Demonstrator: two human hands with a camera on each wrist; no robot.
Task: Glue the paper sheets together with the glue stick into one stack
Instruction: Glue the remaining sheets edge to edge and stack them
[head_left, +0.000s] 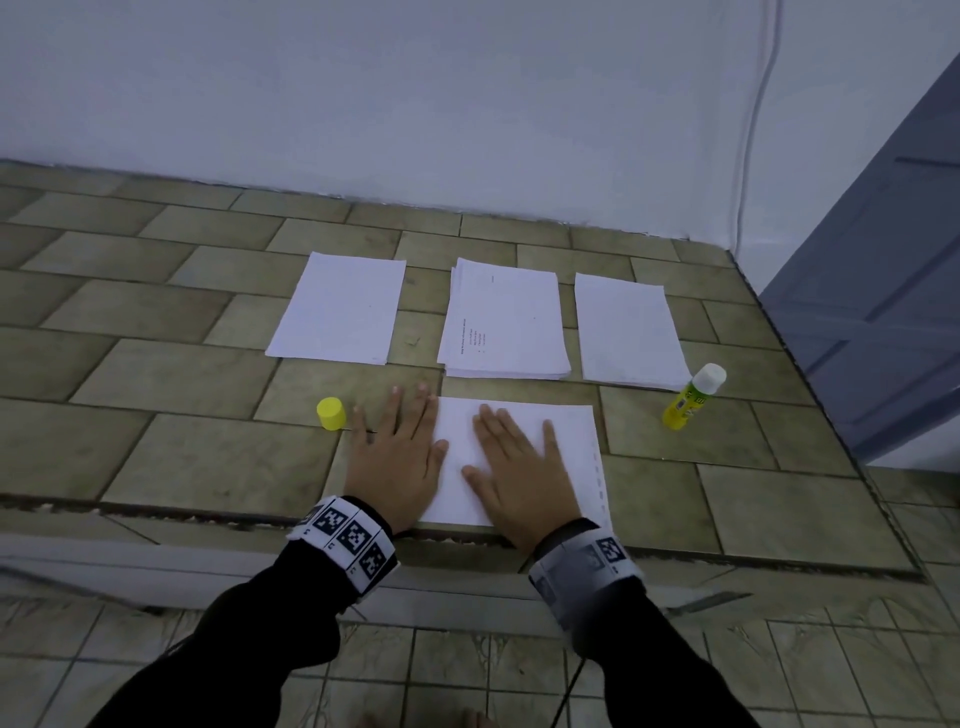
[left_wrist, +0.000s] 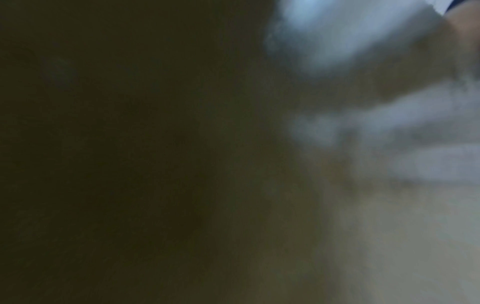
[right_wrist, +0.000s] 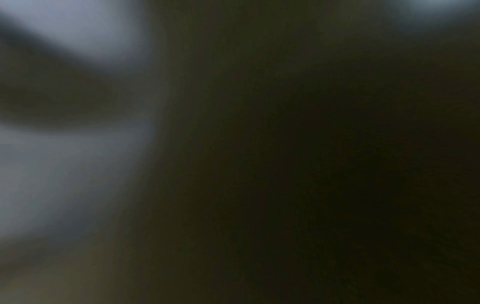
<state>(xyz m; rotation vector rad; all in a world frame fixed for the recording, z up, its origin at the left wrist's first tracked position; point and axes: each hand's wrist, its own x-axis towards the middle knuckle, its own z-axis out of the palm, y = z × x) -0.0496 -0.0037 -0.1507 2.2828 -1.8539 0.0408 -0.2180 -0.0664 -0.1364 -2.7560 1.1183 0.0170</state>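
In the head view a white paper sheet (head_left: 576, 441) lies on the tiled ledge (head_left: 182, 457) near its front edge. My right hand (head_left: 519, 467) lies flat on it, fingers straight. My left hand (head_left: 395, 457) lies flat at the sheet's left edge, mostly on the tile. Behind stand three paper piles: left (head_left: 337, 309), middle with some print (head_left: 506, 319), right (head_left: 628, 332). The yellow glue stick (head_left: 693, 397), uncapped with its white tip up, stands at the right. Its yellow cap (head_left: 331, 413) sits left of my left hand. Both wrist views are dark and blurred.
A white wall (head_left: 415, 93) rises behind the ledge, with a thin cable (head_left: 753, 135) running down it. A grey-blue door (head_left: 883, 312) closes off the right side. The ledge drops at its front edge to a lower tiled floor (head_left: 467, 670).
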